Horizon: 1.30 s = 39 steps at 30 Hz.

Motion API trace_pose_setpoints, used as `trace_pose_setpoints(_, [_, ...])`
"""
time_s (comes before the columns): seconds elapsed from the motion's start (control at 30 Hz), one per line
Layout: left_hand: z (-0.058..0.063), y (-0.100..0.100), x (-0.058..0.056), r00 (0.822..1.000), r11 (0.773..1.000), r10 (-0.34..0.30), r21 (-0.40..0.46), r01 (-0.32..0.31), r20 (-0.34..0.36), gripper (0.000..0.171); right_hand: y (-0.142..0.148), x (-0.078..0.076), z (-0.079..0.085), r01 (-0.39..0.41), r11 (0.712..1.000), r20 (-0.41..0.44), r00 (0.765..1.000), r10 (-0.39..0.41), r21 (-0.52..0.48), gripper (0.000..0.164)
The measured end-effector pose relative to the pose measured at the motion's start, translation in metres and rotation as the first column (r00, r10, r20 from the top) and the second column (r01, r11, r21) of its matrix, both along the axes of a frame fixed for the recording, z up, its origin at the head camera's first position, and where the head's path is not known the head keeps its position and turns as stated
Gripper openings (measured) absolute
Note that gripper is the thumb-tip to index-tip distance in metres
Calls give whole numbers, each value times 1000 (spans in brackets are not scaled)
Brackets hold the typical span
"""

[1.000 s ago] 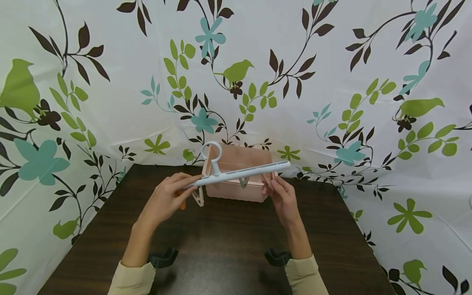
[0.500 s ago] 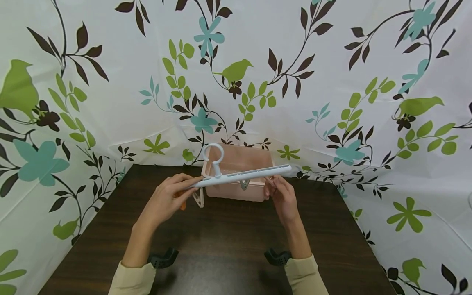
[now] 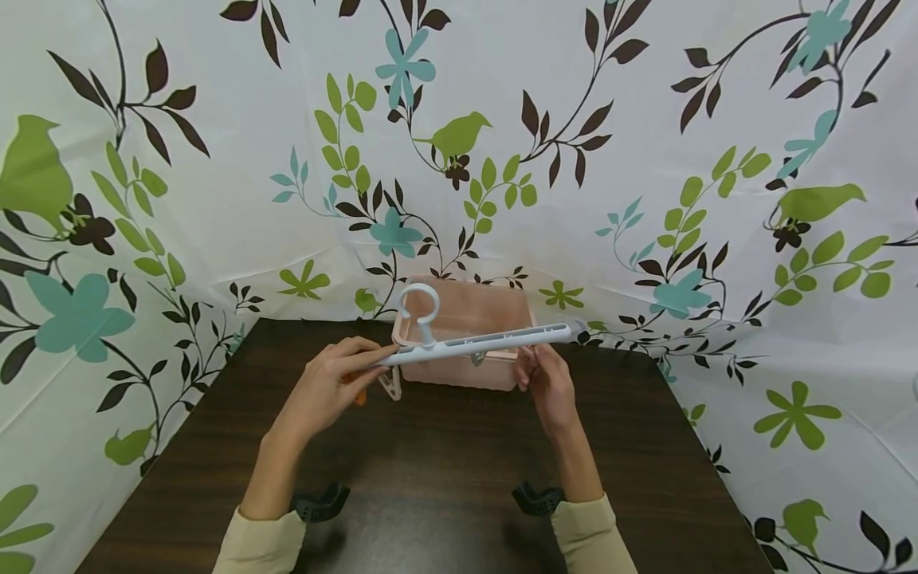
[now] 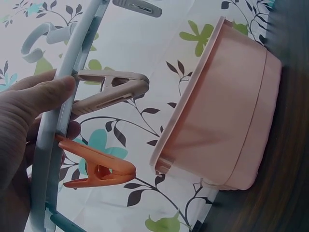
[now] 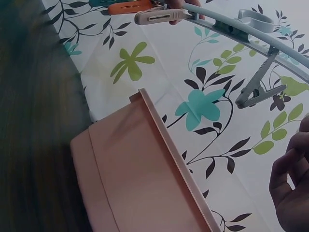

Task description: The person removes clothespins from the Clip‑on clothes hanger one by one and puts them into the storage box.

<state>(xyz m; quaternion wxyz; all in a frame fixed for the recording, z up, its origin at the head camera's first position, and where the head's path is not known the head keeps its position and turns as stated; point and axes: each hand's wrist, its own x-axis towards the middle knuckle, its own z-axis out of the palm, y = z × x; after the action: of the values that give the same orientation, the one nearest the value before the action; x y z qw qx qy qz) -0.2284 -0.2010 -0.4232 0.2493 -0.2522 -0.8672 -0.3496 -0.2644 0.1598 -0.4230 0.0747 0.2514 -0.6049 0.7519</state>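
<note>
A pale blue clip hanger (image 3: 473,344) with a round hook is held up in front of a pink bin. My left hand (image 3: 337,379) grips its left end, thumb on the bar in the left wrist view. From the bar hang a beige clothespin (image 4: 113,87), an orange clothespin (image 4: 99,164), a teal clothespin (image 4: 65,221) and a grey clothespin (image 5: 258,87). My right hand (image 3: 548,387) is raised just under the bar's right part, fingers curled (image 5: 292,179). Its fingertips are partly out of the right wrist view, and I cannot tell whether they pinch something.
The pink bin (image 3: 445,372) stands at the back of the dark wood table (image 3: 430,462), its inside partly visible behind the hanger. A white cloth (image 3: 287,215) printed with leaves, flowers and birds hangs around the table's back and sides.
The hanger has dipped slightly at its right end and shifted a little right, its slotted top turning more into view. Both hands stay almost in place.
</note>
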Motion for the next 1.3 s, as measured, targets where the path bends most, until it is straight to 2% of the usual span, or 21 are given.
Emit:
trace_pose_setpoints(0.33, [1,0,1,1000,1000,13,-2,-14,-5,48,3,-3,2,-44,999,-29,999,45,15,35])
trace_pose_setpoints(0.53, [3,-1,0,1000,1000,3,4,-3,10,46,10,-8,3,-70,991,-65,995,78,115,40])
trace_pose_setpoints(0.67, [3,-1,-1,1000,1000,16,12,-16,-17,45,13,-10,3,-101,984,-61,992,111,146,41])
trace_pose_setpoints(0.93, [1,-3,-1,998,999,33,32,-31,-45,42,15,-11,7,-156,980,-46,986,162,121,41])
trace_pose_setpoints(1.3, [0,-4,-1,995,998,32,53,-27,-95,44,11,-13,13,-252,967,-51,966,254,42,42])
